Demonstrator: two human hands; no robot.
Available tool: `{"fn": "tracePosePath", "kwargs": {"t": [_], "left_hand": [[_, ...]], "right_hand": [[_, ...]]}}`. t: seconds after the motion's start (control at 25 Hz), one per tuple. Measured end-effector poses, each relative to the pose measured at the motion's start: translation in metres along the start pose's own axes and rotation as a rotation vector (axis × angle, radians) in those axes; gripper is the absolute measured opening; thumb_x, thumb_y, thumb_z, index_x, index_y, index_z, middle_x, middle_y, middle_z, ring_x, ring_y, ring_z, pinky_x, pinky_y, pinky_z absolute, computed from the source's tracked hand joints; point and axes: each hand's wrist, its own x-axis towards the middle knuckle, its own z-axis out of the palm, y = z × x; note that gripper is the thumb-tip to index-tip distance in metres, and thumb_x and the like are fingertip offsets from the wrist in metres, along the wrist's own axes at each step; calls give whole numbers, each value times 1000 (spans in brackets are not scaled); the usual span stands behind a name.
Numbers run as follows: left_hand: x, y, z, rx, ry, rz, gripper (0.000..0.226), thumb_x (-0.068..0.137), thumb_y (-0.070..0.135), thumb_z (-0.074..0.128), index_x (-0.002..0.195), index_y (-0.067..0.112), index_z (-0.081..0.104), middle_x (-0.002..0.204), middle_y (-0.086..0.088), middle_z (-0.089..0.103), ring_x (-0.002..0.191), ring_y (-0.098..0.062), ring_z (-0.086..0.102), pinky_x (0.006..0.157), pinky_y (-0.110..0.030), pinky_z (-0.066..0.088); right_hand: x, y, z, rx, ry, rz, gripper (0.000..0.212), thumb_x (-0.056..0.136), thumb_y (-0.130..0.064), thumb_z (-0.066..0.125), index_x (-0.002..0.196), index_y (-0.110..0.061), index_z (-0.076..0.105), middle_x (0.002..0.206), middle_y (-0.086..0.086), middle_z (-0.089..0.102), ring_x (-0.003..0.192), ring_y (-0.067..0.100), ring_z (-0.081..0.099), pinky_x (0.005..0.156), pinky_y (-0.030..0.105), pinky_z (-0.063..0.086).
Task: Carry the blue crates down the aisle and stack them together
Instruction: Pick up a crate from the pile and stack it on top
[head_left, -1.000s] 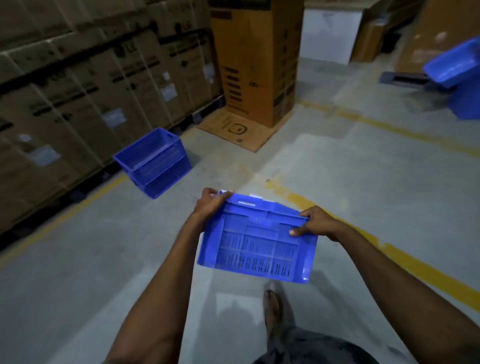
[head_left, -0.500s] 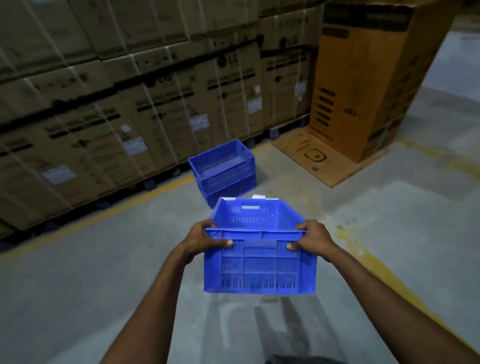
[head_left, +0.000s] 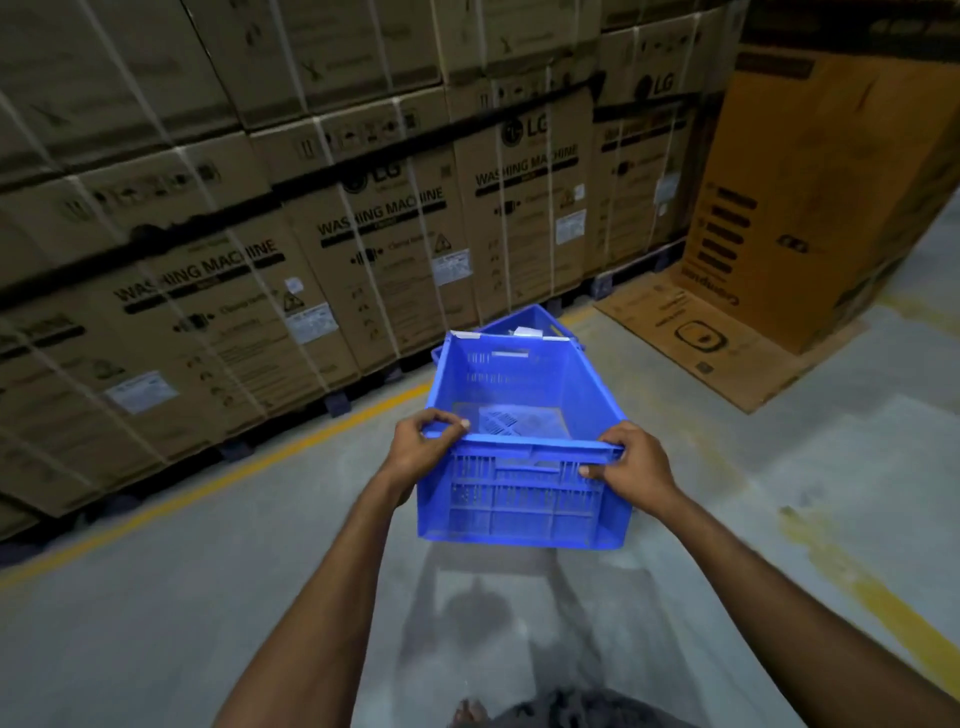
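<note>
The empty crate (head_left: 519, 499) hangs upright over the floor (head_left: 208, 597), near the stack (head_left: 524, 318) by the boxes (head_left: 363, 234), left hand (head_left: 423, 452) and right hand (head_left: 636, 465) with fingers (head_left: 441, 421) clenched on its near rim, and it looks stiff, light plastic, I'd judge, best gripped at the rim.

Bare forearms (head_left: 322, 597), dark grey garment (head_left: 587, 712) (blurred)

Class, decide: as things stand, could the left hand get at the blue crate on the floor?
Probably not yet: the left hand grips the carried crate, which hides most of the floor crate beyond it.
</note>
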Motion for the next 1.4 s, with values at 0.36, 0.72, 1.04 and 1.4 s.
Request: {"fn": "tracePosePath", "kwargs": {"t": [0.36, 0.72, 1.04, 1.4], "left_hand": [[221, 6, -100, 431, -235, 203, 40, 47, 26, 96, 68, 17, 64, 68, -5, 63, 64, -14, 54, 61, -31, 49], [465, 24, -85, 704, -438, 410, 43, 69, 21, 91, 106, 7, 75, 146, -14, 37, 133, -22, 43, 104, -25, 34], [623, 50, -101, 666, -500, 591, 35, 73, 15, 86, 100, 5, 67, 110, -8, 53, 93, -20, 53, 79, -29, 40], [774, -39, -159, 486, -632, 792, 31, 65, 3, 78, 88, 15, 61, 99, 0, 52, 90, -28, 58, 78, -40, 50]], "right_hand": [[137, -83, 88, 42, 188, 138, 37, 54, -23, 96, 80, -21, 71, 89, -8, 61, 80, 15, 63, 71, 24, 41], [335, -90, 126, -9, 221, 306, 36, 55, -27, 95, 84, -18, 74, 89, -1, 61, 84, 23, 64, 75, 33, 48], [446, -140, 163, -54, 387, 402, 50, 54, -26, 95, 100, -14, 79, 114, -1, 71, 107, 22, 64, 100, 39, 49], [508, -201, 351, -150, 698, 618, 34, 53, -38, 77, 82, -19, 72, 89, 5, 69, 117, 36, 59, 95, 36, 47]]}}
